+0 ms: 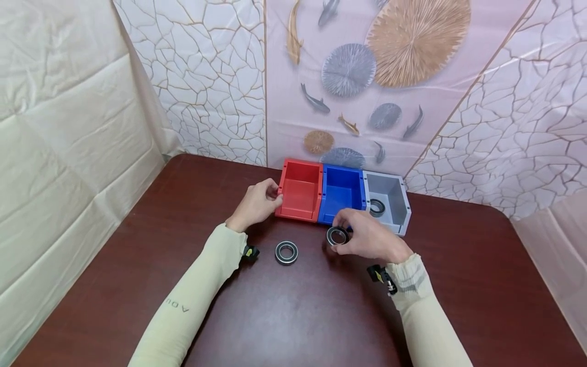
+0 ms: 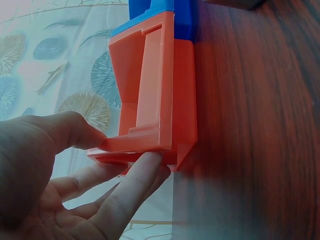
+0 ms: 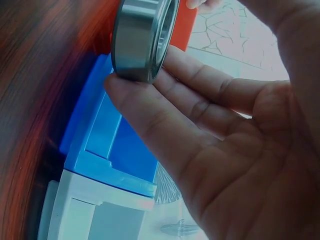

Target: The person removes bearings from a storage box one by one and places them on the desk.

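Observation:
My right hand [image 1: 367, 235] pinches a ball bearing [image 1: 337, 235] by its rim, just in front of the blue bin [image 1: 341, 188]. The right wrist view shows this bearing's smooth steel outer side [image 3: 134, 42] against the fingers. With thumb and fingers, my left hand [image 1: 258, 203] grips the left wall of the red bin [image 1: 300, 188]; the left wrist view shows the thumb on the wall's edge and fingers beneath it. A second bearing [image 1: 286, 253] lies flat on the table between the hands. Another bearing [image 1: 377, 207] leans inside the grey bin [image 1: 398, 196].
The red, blue and grey bins stand side by side at the back of the dark wooden table [image 1: 275, 316]. Right behind them hangs a patterned cloth [image 1: 293, 122]. A pale cloth [image 1: 69, 127] hangs along the left side.

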Available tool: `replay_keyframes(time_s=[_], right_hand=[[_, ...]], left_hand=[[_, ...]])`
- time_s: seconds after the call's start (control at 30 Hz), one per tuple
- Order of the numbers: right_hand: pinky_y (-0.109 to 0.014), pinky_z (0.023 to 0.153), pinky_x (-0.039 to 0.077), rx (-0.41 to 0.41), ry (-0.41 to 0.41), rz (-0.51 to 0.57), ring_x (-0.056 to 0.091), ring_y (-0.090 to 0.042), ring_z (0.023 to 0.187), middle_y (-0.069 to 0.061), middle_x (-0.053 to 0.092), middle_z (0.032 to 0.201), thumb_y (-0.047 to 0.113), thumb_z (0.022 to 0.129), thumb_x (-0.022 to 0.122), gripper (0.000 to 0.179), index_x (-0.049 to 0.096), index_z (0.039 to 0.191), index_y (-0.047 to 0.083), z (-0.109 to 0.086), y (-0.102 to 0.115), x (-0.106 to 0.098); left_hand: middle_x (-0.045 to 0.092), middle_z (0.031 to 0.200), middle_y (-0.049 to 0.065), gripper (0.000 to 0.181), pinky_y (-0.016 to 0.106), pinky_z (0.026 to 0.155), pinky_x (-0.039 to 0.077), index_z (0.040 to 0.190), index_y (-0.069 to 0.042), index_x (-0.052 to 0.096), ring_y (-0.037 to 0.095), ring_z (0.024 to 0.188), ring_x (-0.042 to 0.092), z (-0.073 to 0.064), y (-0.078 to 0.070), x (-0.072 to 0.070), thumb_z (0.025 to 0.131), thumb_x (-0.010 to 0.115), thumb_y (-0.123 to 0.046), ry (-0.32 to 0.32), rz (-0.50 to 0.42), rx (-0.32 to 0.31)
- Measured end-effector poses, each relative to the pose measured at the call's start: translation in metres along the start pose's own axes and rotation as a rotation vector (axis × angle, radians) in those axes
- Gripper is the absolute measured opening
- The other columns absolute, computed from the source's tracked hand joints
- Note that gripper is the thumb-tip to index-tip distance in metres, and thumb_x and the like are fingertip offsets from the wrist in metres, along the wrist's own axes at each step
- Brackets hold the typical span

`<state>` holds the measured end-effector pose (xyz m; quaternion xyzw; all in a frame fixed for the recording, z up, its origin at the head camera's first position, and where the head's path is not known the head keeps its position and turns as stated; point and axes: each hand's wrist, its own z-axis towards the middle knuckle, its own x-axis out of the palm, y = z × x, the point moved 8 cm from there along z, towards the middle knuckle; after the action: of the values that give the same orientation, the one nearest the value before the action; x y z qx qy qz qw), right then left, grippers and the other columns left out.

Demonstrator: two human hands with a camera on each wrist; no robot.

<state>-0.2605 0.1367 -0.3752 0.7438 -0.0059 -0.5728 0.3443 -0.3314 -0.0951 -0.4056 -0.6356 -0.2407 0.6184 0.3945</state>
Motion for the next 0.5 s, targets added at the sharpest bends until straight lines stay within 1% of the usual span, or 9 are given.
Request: replay_keyframes(time_s=[0.17,0.5], right_hand=[[-0.03,0.073,0.054,0.007,0.011,0.012,0.061,-0.019,0.094,-0.009,0.07,0.106,0.024,0.078,0.087,0.041,0.063,0.109,0.013,-0.0026,0.0001,0.0038],[-0.03,0.075,0.055,-0.006,-0.003,-0.005,0.062,-0.019,0.094,-0.008,0.07,0.105,0.022,0.078,0.088,0.04,0.063,0.109,0.012,-0.0016,-0.0006,0.0009]], left_hand=[[0.071,0.102,0.01,0.016,0.036,0.083,0.057,0.109,-0.008,0.063,0.022,0.092,0.066,-0.0028,0.0015,0.0019,0.097,0.063,-0.019,-0.002,0.001,0.006],[0.071,0.105,0.01,0.015,0.036,0.082,0.057,0.108,-0.008,0.063,0.023,0.091,0.067,-0.0008,-0.001,-0.0002,0.098,0.063,-0.018,-0.007,0.006,0.012]])
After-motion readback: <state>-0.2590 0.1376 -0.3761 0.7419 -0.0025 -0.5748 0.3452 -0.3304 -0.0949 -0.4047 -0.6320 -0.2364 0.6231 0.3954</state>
